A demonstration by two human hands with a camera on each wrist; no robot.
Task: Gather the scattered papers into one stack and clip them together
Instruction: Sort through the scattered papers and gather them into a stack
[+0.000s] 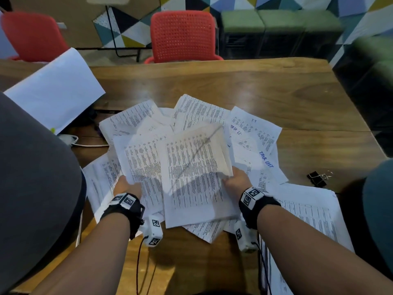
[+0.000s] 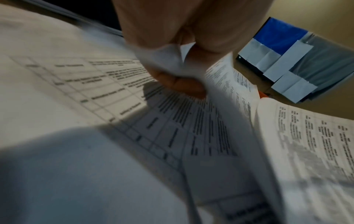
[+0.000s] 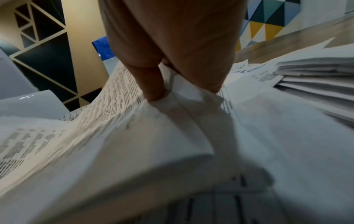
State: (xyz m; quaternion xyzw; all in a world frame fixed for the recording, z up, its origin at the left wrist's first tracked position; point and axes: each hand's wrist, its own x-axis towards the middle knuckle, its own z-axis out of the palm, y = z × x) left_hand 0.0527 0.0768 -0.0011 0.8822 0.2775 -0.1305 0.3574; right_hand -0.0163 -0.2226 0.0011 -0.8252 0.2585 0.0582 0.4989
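Printed white papers (image 1: 191,167) lie in a loose overlapping heap on the wooden table (image 1: 276,92). My left hand (image 1: 127,185) grips the left edge of a lifted bunch of sheets (image 2: 210,121), thumb on top. My right hand (image 1: 236,177) pinches the right edge of the top sheets (image 3: 172,121) between thumb and fingers. More sheets (image 1: 255,135), some with blue handwriting, fan out to the right under the held ones. A black binder clip (image 1: 318,177) rests on the table to the right of my right hand, apart from the papers.
A separate stack of printed pages (image 1: 308,209) lies at the near right. A blank white sheet (image 1: 55,90) leans at the far left above a white cable (image 1: 85,143). Two red chairs (image 1: 182,35) stand behind the table. A dark shape (image 1: 32,167) blocks the left.
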